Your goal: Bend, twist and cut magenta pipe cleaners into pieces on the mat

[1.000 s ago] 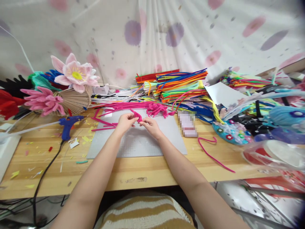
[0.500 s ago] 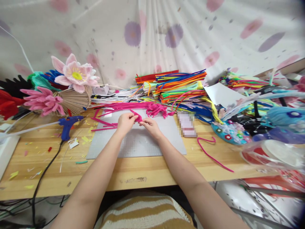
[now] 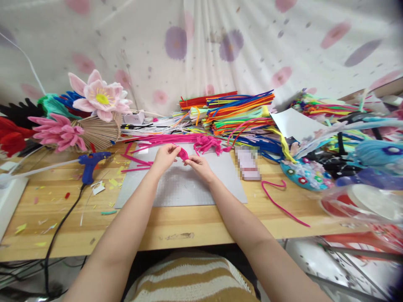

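Note:
A small bent loop of magenta pipe cleaner is pinched between my two hands, above the grey mat. My left hand has its thumb and fingers closed on the loop's left end. On the loop's lower right end, my right hand closes with thumb and forefinger. Just behind lies a bundle of straight magenta pipe cleaners. A heap of shaped magenta pieces sits at the mat's back right. Loose magenta stems lie left of my left hand.
A blue glue gun with a black cord rests on the left, near pipe-cleaner flowers. Stacks of coloured pipe cleaners line the back. At right are a blurred-out phone-like object, a curved magenta stem and a decorated blue piece.
My left hand has shifted slightly left and up along the magenta piece. The protruding tip above my fingers no longer shows, and the loop looks more rounded. My right hand stays nearly in place.

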`<state>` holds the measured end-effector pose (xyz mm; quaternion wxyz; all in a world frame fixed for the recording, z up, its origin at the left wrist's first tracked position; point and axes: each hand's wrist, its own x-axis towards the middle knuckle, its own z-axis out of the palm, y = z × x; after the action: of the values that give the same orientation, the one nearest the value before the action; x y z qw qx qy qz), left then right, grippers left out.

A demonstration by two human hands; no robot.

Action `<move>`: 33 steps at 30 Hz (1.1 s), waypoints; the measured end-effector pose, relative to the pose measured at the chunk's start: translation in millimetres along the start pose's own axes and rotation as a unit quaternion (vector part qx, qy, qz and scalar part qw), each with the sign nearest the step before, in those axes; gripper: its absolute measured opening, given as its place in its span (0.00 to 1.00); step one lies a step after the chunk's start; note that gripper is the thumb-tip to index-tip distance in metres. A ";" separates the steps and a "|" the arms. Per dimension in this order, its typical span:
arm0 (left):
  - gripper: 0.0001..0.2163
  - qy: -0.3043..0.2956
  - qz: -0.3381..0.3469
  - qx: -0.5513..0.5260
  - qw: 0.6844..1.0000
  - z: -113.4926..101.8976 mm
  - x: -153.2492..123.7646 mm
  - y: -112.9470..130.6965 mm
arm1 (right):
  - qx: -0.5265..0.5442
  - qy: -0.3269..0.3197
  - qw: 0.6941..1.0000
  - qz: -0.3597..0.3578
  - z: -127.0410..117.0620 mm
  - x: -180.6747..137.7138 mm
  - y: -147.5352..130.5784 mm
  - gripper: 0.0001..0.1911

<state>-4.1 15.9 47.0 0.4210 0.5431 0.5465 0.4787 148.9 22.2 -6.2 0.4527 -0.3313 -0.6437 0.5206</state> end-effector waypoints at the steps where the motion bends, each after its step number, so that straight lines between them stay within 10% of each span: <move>1: 0.15 -0.017 -0.015 -0.013 1.000 2.1 -1.7 0.4 | 0.004 -0.001 1.000 0.000 0.0 -0.5 -0.4 0.14; 16: 0.15 -0.058 -0.142 -0.094 0.984 18.0 -13.3 -5.6 | 0.026 0.001 0.999 0.022 2.3 -4.7 -4.4 0.11; 29: 0.13 -0.015 0.074 -0.014 0.997 18.5 -8.9 -9.0 | 0.000 0.003 1.000 0.026 4.3 -5.7 -12.5 0.13; 33: 0.15 -0.029 0.016 -0.053 0.998 17.6 -9.7 -6.3 | 0.012 0.004 1.000 0.016 4.3 -5.8 -15.0 0.14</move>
<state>12.5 7.8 37.0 0.4577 0.5422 0.4989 0.4977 147.8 11.8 6.7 0.4506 -0.3381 -0.6306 0.5339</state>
